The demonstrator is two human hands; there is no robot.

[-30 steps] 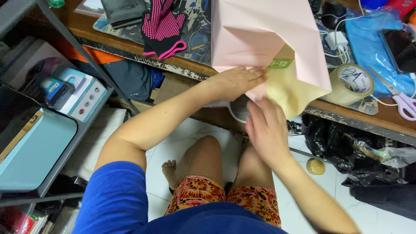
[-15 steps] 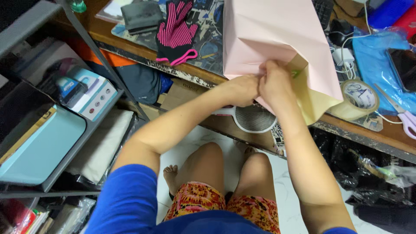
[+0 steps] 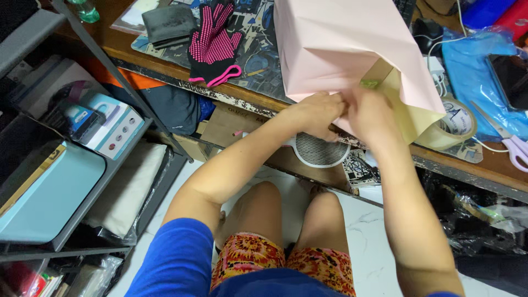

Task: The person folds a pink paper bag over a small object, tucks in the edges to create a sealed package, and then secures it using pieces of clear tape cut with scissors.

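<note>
A large box wrapped in pale pink paper [image 3: 341,44] lies on the wooden desk [image 3: 165,63], its near end jutting over the edge. A yellowish flap [image 3: 404,107] shows at that end. My left hand [image 3: 316,113] and my right hand [image 3: 368,113] are side by side, both pinching the pink paper at the box's near edge. A small green bit [image 3: 369,83] sits on the paper just above my right hand.
A roll of tan tape [image 3: 454,124] and scissors [image 3: 509,143] lie to the right, by blue plastic [image 3: 478,66]. Pink-dotted black gloves [image 3: 212,44] rest on the left. A round mesh object [image 3: 320,149] hangs under the desk. Metal shelves with boxes [image 3: 93,121] stand left.
My right hand rose from below the desk edge to the paper's edge and joined my left hand there. The view shifted slightly right.
</note>
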